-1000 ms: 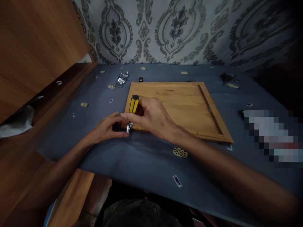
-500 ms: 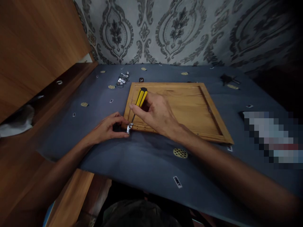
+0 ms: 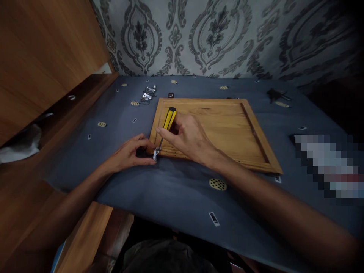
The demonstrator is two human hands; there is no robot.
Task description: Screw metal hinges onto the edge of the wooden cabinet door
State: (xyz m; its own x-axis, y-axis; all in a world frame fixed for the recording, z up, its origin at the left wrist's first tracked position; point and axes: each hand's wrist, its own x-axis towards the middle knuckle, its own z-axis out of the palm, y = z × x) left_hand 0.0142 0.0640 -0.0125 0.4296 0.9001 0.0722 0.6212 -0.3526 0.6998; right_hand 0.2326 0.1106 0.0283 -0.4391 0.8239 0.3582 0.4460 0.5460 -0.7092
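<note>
A yellow-and-black screwdriver (image 3: 170,118) is gripped in my right hand (image 3: 191,138), tilted, its thin shaft pointing down at the near left corner of a framed wooden panel (image 3: 222,132). At that corner sits a small shiny metal fitting, like a hinge or latch (image 3: 155,154), at the screwdriver's tip. My left hand (image 3: 129,153) pinches this fitting from the left, with a finger on the panel's edge and the thumb by the fitting's lower end. Small dark holes run along the panel's near edge. Whether a screw is under the tip is too small to tell.
Several similar metal fittings (image 3: 148,94) lie in a pile behind the panel's left corner. Dark pliers or a similar tool (image 3: 277,95) rest at the back right. A blurred-out object (image 3: 327,163) lies on the right. Wooden furniture (image 3: 51,57) stands at the left; a patterned wall is behind.
The view has shifted slightly. Both hands keep their places at the corner, with the screwdriver's tip still at the metal fitting; its handle looks slightly turned.
</note>
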